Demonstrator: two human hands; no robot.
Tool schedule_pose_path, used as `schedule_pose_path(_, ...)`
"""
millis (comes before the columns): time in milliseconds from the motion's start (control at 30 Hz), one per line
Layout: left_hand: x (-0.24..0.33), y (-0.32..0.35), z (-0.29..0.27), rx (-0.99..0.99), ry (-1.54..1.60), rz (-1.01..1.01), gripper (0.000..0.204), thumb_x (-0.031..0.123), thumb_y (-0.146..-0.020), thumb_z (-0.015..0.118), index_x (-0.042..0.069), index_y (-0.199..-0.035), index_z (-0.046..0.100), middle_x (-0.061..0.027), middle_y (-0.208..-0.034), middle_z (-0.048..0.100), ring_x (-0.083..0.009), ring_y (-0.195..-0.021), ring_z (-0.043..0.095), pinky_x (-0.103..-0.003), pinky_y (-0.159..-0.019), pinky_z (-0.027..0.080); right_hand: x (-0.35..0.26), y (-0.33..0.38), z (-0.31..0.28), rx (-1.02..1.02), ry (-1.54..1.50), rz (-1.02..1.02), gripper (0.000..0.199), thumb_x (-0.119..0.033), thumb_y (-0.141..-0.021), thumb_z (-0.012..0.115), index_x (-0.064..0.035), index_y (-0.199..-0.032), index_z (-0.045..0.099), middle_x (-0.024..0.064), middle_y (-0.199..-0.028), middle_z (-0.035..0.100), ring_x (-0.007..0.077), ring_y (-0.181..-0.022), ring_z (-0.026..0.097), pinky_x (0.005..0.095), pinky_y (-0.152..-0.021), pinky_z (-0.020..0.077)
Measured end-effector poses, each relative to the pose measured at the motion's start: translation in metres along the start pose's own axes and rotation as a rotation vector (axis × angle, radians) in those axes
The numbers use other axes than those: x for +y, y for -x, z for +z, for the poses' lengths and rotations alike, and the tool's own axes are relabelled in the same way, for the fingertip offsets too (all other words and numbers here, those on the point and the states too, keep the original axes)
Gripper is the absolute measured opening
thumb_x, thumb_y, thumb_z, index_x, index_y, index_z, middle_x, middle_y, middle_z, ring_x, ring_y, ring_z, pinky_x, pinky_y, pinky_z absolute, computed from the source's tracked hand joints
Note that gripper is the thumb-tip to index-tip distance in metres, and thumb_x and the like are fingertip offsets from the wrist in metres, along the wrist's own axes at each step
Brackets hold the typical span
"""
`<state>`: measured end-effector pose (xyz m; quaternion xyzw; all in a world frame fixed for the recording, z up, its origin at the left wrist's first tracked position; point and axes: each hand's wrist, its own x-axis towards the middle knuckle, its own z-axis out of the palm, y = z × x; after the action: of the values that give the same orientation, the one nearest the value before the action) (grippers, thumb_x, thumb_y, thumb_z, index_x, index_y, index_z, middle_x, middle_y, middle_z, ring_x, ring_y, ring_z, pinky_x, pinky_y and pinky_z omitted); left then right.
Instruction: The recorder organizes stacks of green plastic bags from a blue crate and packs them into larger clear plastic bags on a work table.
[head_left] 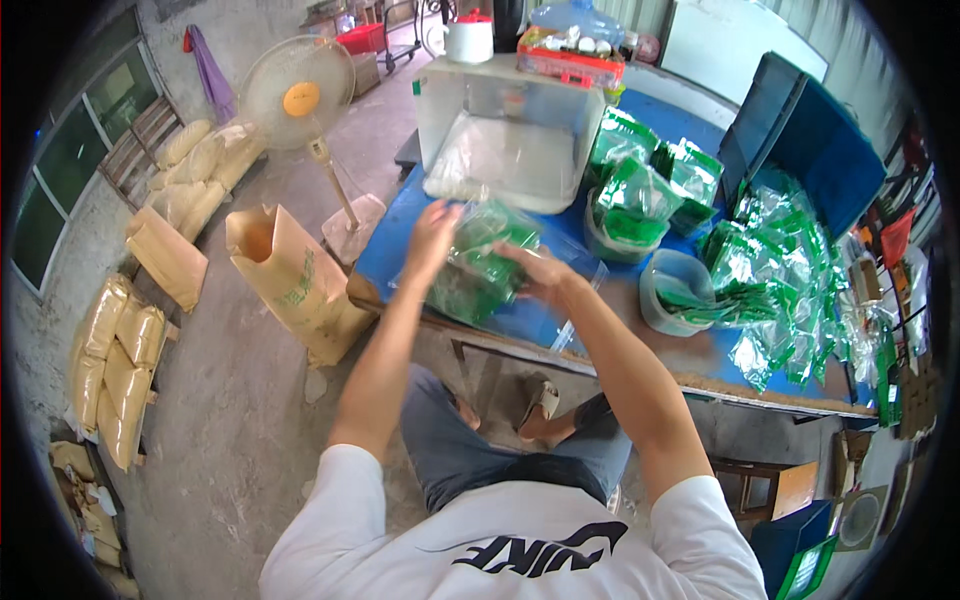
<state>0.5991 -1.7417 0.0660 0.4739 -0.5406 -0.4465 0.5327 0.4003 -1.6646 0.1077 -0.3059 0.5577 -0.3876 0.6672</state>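
A clear plastic bag (462,291) with green packets (492,262) in or under it lies at the table's near left edge; the clear film hides which. My left hand (432,240) is closed at the bag's upper left edge, its fingers slightly blurred. On the right side of the packets, my right hand (543,272) is closed with its fingers curled over them. Just beyond both hands stands a clear plastic box (570,190) on its side, its open front facing me.
Tubs (672,318) of green packets and a large loose pile (765,270) cover the table's right side, before a blue crate (830,150). An open paper sack (290,280) and a standing fan (318,150) are left of the table. Stacked sacks (120,340) line the wall.
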Motion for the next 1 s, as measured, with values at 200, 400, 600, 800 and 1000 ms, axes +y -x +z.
schedule_pose_path(200,-0.017,-0.027,-0.037,-0.429,0.102,-0.363,0.077,0.047,-0.101,0.05,0.004,-0.157,0.02,-0.0157,-0.156,0.036,-0.0228,-0.14,0.039,-0.037,-0.116,0.029,0.011,-0.037,-0.013,0.177,0.125,-0.115,0.066,-0.049,-0.078,0.081,-0.0008,-0.12,0.064,0.0124,-0.107,0.07,0.025,-0.091,0.07,0.0416,-0.069,0.0598)
schedule_pose_path(400,0.001,-0.004,-0.041,-0.524,0.115,-0.202,0.069,0.034,-0.104,0.045,0.004,-0.158,0.015,-0.0134,-0.159,0.033,-0.0234,-0.147,0.029,-0.035,-0.12,0.02,0.024,-0.021,-0.019,-0.023,0.171,-0.178,0.068,-0.062,-0.08,0.073,-0.0016,-0.111,0.069,0.0114,-0.104,0.07,0.0242,-0.088,0.07,0.0418,-0.07,0.0592)
schedule_pose_path(600,0.02,0.007,-0.032,-0.523,0.1,-0.201,0.069,0.02,-0.1,0.055,0.005,-0.158,0.019,-0.0192,-0.161,0.026,-0.0264,-0.15,0.022,-0.037,-0.121,0.02,0.03,-0.022,-0.012,0.095,0.453,-0.093,0.098,-0.066,-0.087,0.062,0.0104,-0.143,0.034,0.0233,-0.124,0.061,0.0265,-0.102,0.067,0.0369,-0.074,0.0579)
schedule_pose_path(800,0.017,-0.002,-0.026,-0.726,-0.392,0.043,0.092,0.023,-0.081,0.083,0.003,-0.154,0.031,-0.0163,-0.152,0.043,-0.0224,-0.14,0.039,-0.032,-0.114,0.032,0.092,-0.04,-0.006,0.264,0.508,-0.708,0.111,-0.042,-0.083,0.077,0.0165,-0.144,0.005,0.0309,-0.115,0.061,0.0382,-0.113,0.063,0.041,-0.095,0.0514)
schedule_pose_path(1000,0.03,-0.005,-0.032,-0.761,-0.564,0.035,0.11,0.012,-0.069,0.089,0.001,-0.156,0.023,-0.0128,-0.155,0.039,-0.0204,-0.141,0.036,-0.031,-0.116,0.028,0.044,0.015,-0.026,0.086,0.384,-0.223,0.079,-0.048,-0.097,0.054,0.0163,-0.137,0.031,0.027,-0.086,0.068,0.0332,-0.068,0.071,0.0397,-0.052,0.0565)
